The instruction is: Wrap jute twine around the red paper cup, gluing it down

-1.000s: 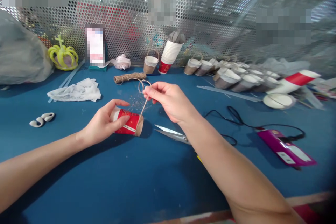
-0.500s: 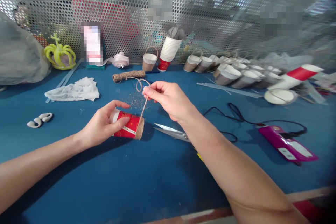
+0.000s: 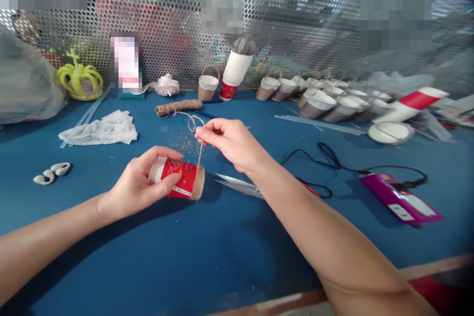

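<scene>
Left hand (image 3: pixel 135 185): curled around the red cup (image 3: pixel 188 178), which I hold sideways at the tabletop (image 3: pixel 166 256).
Right hand (image 3: pixel 229 143): my thumb and fingers pinch the twine (image 3: pixel 200 157), straight from the cup's wrapped end.
Twine roll (image 3: pixel 181 106): beyond my hands.
Scissors (image 3: pixel 239 185): blades apart, near the cup.

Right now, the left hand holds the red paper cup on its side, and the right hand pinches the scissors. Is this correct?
Not quite: in the head view, the right hand pinches the twine, not the scissors. The left hand holds the red paper cup on its side.
</scene>
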`<state>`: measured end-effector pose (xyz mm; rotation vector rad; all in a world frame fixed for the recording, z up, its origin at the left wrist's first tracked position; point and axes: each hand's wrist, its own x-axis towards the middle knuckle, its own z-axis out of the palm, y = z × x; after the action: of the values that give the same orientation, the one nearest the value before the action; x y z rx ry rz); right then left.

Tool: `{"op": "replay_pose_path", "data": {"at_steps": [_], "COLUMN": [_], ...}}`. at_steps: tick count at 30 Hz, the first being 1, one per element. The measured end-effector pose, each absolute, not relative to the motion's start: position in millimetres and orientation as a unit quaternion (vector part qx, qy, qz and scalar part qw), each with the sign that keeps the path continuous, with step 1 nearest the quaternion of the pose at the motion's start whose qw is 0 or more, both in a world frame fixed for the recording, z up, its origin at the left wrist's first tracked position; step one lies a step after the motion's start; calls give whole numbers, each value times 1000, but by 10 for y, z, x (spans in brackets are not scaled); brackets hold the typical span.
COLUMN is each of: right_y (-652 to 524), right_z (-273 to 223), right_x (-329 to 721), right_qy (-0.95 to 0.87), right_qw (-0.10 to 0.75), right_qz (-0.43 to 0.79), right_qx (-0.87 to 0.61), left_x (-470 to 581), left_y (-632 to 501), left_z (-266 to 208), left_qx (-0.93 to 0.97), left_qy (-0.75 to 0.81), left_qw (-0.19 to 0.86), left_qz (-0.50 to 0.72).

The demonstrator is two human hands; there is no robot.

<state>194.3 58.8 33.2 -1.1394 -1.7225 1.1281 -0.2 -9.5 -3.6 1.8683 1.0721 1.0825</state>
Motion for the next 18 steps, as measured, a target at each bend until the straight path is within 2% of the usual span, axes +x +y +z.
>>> {"op": "replay_pose_path", "data": {"at_steps": [18], "right_y": [562], "right_z": [287], "right_x": [1907], "right_qy": [-686], "right_qw": [343], "right_qz": [458], "right_qx": [-449], "left_x": [-33], "left_y": [-161], "left_z": [-12], "left_qx": [775], "left_qy": [354], "left_qw": [276], "left_qz": [445]}}
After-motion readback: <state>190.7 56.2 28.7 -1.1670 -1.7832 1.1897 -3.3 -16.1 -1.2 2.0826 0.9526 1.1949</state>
